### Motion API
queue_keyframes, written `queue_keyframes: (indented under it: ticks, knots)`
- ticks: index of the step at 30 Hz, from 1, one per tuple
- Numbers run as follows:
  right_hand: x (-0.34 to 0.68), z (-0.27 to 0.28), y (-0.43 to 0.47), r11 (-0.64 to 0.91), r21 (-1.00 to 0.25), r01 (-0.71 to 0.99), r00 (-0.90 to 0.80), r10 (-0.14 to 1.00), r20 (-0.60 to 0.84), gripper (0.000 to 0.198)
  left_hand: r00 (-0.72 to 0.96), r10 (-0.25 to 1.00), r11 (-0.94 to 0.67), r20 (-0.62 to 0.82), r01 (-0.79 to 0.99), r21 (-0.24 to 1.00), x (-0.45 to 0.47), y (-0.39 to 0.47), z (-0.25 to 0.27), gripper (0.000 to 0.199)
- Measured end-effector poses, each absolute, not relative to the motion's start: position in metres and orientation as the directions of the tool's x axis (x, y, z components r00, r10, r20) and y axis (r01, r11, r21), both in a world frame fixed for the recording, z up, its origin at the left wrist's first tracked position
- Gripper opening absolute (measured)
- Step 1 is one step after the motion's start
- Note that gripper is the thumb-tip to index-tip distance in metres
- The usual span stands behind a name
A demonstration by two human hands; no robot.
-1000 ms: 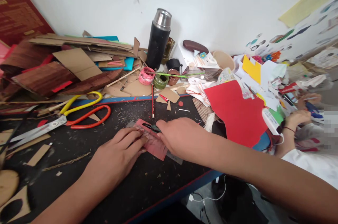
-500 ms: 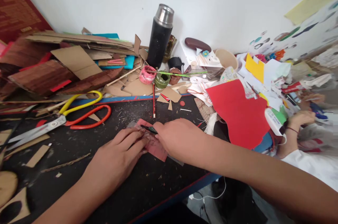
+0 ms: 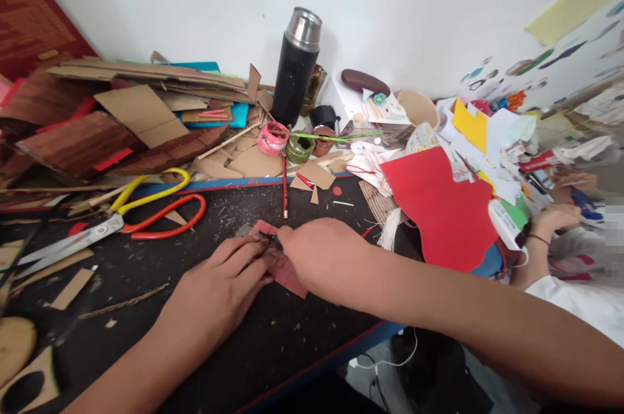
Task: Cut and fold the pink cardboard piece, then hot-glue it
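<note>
A small pinkish-red sheet (image 3: pixel 291 281) lies on the black tabletop, with a greyish translucent edge showing beside it. My left hand (image 3: pixel 227 277) rests on its left part, fingers stretched out and pressing down. My right hand (image 3: pixel 324 255) is closed around a slim dark tool (image 3: pixel 273 238), whose tip touches or nearly touches the sheet just beyond my left fingertips. Most of the tool is hidden in the fist, so whether it is a knife or a pen cannot be made out.
Scissors (image 3: pixel 160 216) with yellow and red handles lie left. Behind stand a black thermos (image 3: pixel 295 69) and paint jars (image 3: pixel 299 149); a pencil (image 3: pixel 285 190) points toward the hands. Cardboard (image 3: pixel 141 115) is piled back left. Red paper (image 3: pixel 441 206) and another person's arm (image 3: pixel 539 238) are at right.
My right hand has shifted slightly left, toward my left fingers, with the dark tool in it. My left hand stays put on the sheet.
</note>
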State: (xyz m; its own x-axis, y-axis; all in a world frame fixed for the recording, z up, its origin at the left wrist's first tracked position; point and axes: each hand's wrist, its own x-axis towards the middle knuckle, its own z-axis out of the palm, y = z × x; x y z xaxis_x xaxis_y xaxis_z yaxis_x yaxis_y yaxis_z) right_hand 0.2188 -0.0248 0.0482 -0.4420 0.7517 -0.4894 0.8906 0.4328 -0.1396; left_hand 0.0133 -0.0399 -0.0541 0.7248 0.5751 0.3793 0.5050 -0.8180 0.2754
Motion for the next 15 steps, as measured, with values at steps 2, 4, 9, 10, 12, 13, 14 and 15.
queue_keyframes:
  ticks: [2, 4, 9, 10, 12, 13, 14, 15]
  knots:
    - [0.225, 0.045, -0.03, 0.409, -0.12, 0.905, -0.413, 0.775, -0.479, 0.033, 0.719, 0.58, -0.814, 0.382, 0.509, 0.278, 0.014, -0.04, -0.054, 0.028]
    - [0.228, 0.044, -0.033, 0.395, -0.091, 0.914, -0.389, 0.795, -0.466, 0.031, 0.716, 0.583, -0.813, 0.384, 0.511, 0.279, 0.014, -0.04, -0.054, 0.028]
    - [0.225, 0.05, -0.036, 0.457, -0.057, 0.887, -0.429, 0.774, -0.466, 0.025, 0.712, 0.58, -0.815, 0.395, 0.51, 0.277, 0.014, -0.04, -0.054, 0.029]
    - [0.224, 0.05, -0.036, 0.471, -0.052, 0.881, -0.438, 0.769, -0.465, 0.026, 0.712, 0.582, -0.813, 0.394, 0.51, 0.28, 0.014, -0.04, -0.054, 0.028]
    - [0.225, 0.049, -0.037, 0.48, -0.039, 0.877, -0.444, 0.775, -0.45, 0.026, 0.711, 0.582, -0.813, 0.393, 0.508, 0.285, 0.014, -0.04, -0.054, 0.028]
    - [0.226, 0.048, -0.038, 0.477, -0.034, 0.878, -0.441, 0.781, -0.441, 0.025, 0.71, 0.581, -0.814, 0.398, 0.507, 0.283, 0.014, -0.04, -0.054, 0.028]
    - [0.227, 0.047, -0.038, 0.47, -0.032, 0.882, -0.436, 0.79, -0.432, 0.025, 0.709, 0.579, -0.815, 0.402, 0.506, 0.282, 0.014, -0.04, -0.053, 0.028]
    - [0.228, 0.046, -0.039, 0.462, -0.033, 0.886, -0.432, 0.797, -0.422, 0.024, 0.709, 0.578, -0.816, 0.404, 0.505, 0.281, 0.014, -0.04, -0.053, 0.028]
